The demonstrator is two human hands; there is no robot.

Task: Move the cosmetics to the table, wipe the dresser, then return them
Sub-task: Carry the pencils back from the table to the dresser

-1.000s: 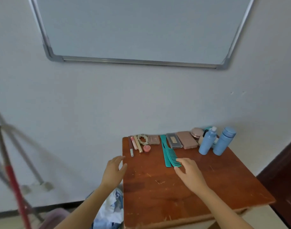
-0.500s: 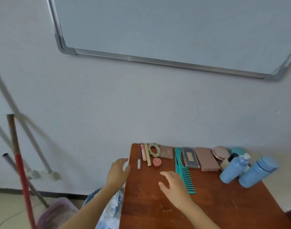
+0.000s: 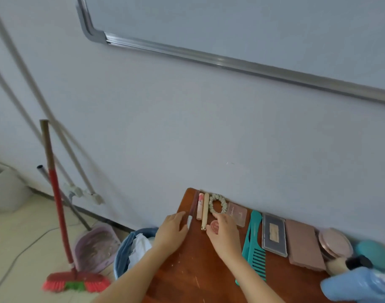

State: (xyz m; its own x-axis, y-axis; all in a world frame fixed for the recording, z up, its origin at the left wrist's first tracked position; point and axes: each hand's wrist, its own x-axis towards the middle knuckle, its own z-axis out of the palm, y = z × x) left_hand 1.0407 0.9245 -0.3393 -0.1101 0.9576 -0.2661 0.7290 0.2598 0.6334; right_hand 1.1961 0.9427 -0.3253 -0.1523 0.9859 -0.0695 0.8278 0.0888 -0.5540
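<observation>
A row of cosmetics lies along the wall on the brown dresser top [image 3: 187, 281]. From the left they are a dark pencil with a white cap [image 3: 192, 212], a pink tube [image 3: 200, 206], a gold stick [image 3: 205, 212] and a scrunchie [image 3: 217, 203]. A pink palette [image 3: 238, 214], teal comb [image 3: 252, 241], grey palette [image 3: 274, 235], mauve palette [image 3: 304, 246], round compact [image 3: 334, 243] and blurred blue bottle [image 3: 357, 285] follow. My left hand [image 3: 172, 230] rests at the left edge, fingers straight beside the pencil. My right hand [image 3: 225, 234] covers a small red pot [image 3: 214, 226], thumb and forefinger curled round it.
Left of the dresser stands a blue bin [image 3: 123, 254] holding cloth and paper. A lilac dustpan [image 3: 95, 246] and a red broom [image 3: 75, 283] are beside it, with poles leaning on the wall. A whiteboard [image 3: 252, 29] hangs above. A teal sponge [image 3: 373, 254] and a brush [image 3: 349, 264] lie at the far right.
The view has swung left. My right hand left the comb and came to the red pot. My left hand moved from off the edge up to the pencil.
</observation>
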